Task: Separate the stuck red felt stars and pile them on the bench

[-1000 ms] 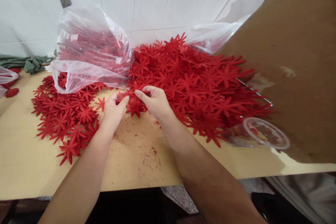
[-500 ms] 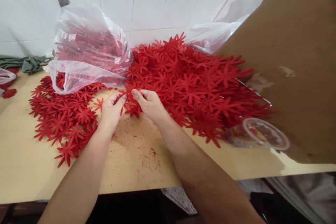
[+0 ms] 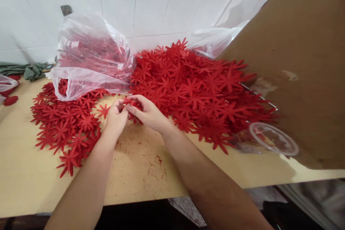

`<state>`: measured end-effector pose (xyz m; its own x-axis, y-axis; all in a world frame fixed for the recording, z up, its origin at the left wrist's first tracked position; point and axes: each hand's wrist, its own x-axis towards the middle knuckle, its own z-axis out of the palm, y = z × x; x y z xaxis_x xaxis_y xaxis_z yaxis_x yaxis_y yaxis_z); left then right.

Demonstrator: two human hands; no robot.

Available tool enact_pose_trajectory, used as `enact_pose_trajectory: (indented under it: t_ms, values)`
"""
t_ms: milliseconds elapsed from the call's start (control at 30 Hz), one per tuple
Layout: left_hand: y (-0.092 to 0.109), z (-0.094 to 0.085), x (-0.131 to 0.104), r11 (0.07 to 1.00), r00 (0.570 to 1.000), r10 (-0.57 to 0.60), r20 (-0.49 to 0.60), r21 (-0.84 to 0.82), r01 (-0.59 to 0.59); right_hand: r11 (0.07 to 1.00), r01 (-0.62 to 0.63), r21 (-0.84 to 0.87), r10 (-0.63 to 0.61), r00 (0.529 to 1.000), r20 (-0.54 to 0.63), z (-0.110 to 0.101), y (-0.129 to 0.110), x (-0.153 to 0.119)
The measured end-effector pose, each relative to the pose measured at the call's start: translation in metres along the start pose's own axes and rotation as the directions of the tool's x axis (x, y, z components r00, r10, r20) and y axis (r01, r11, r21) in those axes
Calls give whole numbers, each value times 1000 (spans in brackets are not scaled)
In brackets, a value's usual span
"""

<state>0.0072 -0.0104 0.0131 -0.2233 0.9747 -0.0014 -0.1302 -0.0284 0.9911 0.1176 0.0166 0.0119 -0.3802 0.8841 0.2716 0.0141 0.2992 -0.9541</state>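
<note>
My left hand and my right hand meet over the table, their fingers closed around a red flower-shaped cutout. Thumbs and fingertips of both hands touch it, and part of it is hidden behind them. Just left of my left hand a single red cutout lies flat on the tabletop. Beyond and to the right of my hands rises a large heap of red flower cutouts. A smaller heap of the same cutouts spreads out on the left.
A clear plastic bag full of red cutouts rests behind the left heap. At right, a brown board leans beside a clear plastic cup on its side. Red crumbs dot the yellowish table. Dark green cloth lies far left.
My right hand's fingers have curled over to the far side of the cutout, and both hands have drawn closer together. The view has tilted up slightly.
</note>
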Motion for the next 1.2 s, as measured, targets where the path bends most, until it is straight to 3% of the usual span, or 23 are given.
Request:
enact_pose_trajectory:
  t_ms: [100, 233, 367, 500, 567, 600, 667, 733, 833, 900, 1000, 1100, 1200]
  values:
    - [4, 0, -2, 992, 993, -119, 1, -42, 119, 976, 104, -192, -115, 992, -43, 0, 8, 2]
    - [5, -3, 0, 976, 976, -215, -28, -32, 214, 897, 74, -436, -142, 982, -124, -2, 21, 8]
    - [1, -7, 8, 990, 987, -130, -93, 32, 134, 776, 11, -631, -194, 956, -221, -24, 11, 19]
    - [-1, -6, 9, 996, 997, -61, -46, 55, 64, 659, -155, -736, -317, 830, -459, -73, -16, 32]
    - [-2, -5, 9, 997, 999, -30, -33, 73, 33, 603, -198, -772, -353, 802, -482, -89, -25, 34]
    - [-2, -5, 9, 996, 999, -16, -32, 83, 19, 576, -182, -797, -364, 816, -450, -92, -28, 33]
    - [-3, -7, 10, 996, 999, 0, -35, 89, 3, 521, -81, -850, -340, 893, -294, -82, -28, 24]
    - [-4, -11, 13, 998, 999, -1, -44, 69, 4, 470, 57, -881, -229, 971, -60, -58, -23, 10]
    - [-5, -16, 15, 1000, 997, 1, -80, 14, 0, 349, 119, -930, -31, 993, 115, -14, -12, -12]
    - [-5, -18, 16, 1000, 995, 7, -103, -11, -8, 280, 101, -955, 44, 992, 118, 6, -7, -19]
    - [-5, -17, 15, 999, 995, -8, -99, -34, 5, 263, 85, -961, 103, 988, 115, 14, -4, -16]
    - [-5, -16, 14, 998, 995, -20, -96, -57, 14, 339, 66, -938, 67, 993, 94, 7, -7, -5]
    - [-4, -15, 14, 991, 993, -70, -97, -124, 58, 497, 52, -866, -112, 994, -5, 3, -12, 5]
